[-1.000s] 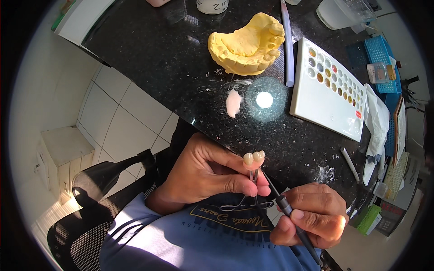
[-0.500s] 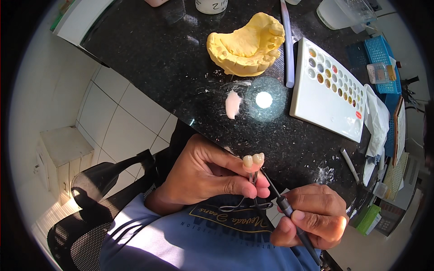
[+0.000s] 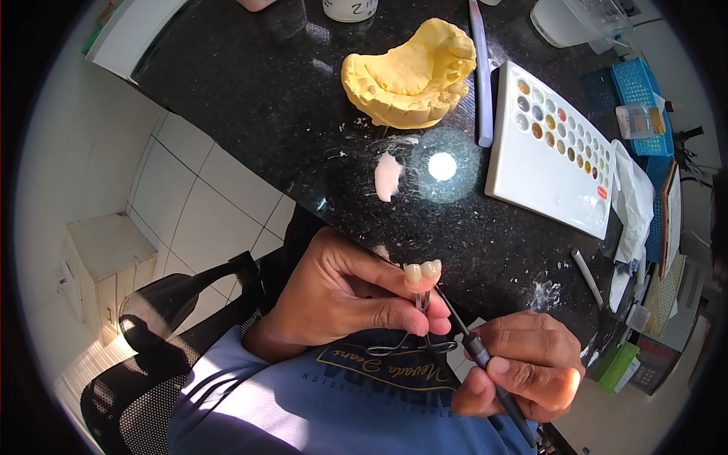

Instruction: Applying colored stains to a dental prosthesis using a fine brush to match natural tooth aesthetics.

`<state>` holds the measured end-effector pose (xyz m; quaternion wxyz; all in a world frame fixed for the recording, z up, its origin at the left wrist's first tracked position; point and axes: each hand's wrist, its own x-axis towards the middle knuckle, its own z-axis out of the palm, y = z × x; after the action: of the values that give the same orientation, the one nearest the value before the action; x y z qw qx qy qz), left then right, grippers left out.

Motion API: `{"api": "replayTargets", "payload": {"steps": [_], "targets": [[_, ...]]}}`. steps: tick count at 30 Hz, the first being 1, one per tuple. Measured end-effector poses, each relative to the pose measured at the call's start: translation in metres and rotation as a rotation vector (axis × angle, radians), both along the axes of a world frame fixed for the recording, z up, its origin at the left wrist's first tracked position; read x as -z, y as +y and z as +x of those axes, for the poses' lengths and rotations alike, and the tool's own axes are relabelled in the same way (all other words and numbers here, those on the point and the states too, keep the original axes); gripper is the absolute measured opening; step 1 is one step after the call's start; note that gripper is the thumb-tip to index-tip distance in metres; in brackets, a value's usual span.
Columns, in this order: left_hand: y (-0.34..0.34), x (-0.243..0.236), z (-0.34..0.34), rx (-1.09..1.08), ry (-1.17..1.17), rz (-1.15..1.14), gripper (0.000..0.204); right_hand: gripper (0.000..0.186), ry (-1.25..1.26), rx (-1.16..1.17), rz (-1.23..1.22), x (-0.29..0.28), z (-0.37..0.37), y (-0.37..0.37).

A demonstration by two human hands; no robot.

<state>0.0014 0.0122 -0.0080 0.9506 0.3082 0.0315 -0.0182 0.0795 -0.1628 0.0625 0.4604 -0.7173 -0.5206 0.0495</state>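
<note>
My left hand [image 3: 345, 284] is closed round a small metal clamp with ring handles [image 3: 422, 302]. At the clamp's upper end sits a short row of tooth-coloured dental crowns [image 3: 422, 271] on a pink base, beside my fingertips. A slim dark-handled tool [image 3: 478, 349] is pinched in my right hand [image 3: 535, 360], its thin tip pointing up to the right side of the pink base. Whether that tip touches the base I cannot tell. On the dark counter beyond, a yellow dental cast [image 3: 413, 80] stands behind a smear of pale pink material [image 3: 387, 178].
A white palette with coloured wells [image 3: 546, 193] lies to the right, with a long pale lilac bar [image 3: 484, 83] beside it. Further right are crumpled tissue [image 3: 629, 201], a small white stick [image 3: 586, 277] and a blue basket [image 3: 635, 80]. A bright light spot [image 3: 442, 167] falls on the counter.
The crowns and clamp have shifted very slightly to the left and down. Both hands keep their grips; the view itself has moved a little.
</note>
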Motion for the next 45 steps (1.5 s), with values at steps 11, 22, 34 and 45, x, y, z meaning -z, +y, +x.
{"api": "replayTargets", "payload": {"steps": [11, 22, 34, 45], "targets": [[0.001, -0.003, 0.0, 0.011, 0.037, -0.014, 0.024, 0.041, 0.047, -0.032, 0.024, 0.003, 0.003, -0.002], [0.002, 0.0, -0.001, 0.024, 0.041, 0.021, 0.023, 0.037, 0.037, -0.01, 0.087, 0.007, 0.001, -0.004], [-0.006, -0.006, -0.002, -0.102, 0.003, 0.287, 0.019, 0.028, 0.052, 0.26, 0.284, 0.012, -0.002, -0.005], [-0.01, -0.003, -0.003, -0.157, -0.005, 0.393, 0.021, 0.03, 0.065, 0.234, 0.281, 0.015, -0.019, -0.001]]}}
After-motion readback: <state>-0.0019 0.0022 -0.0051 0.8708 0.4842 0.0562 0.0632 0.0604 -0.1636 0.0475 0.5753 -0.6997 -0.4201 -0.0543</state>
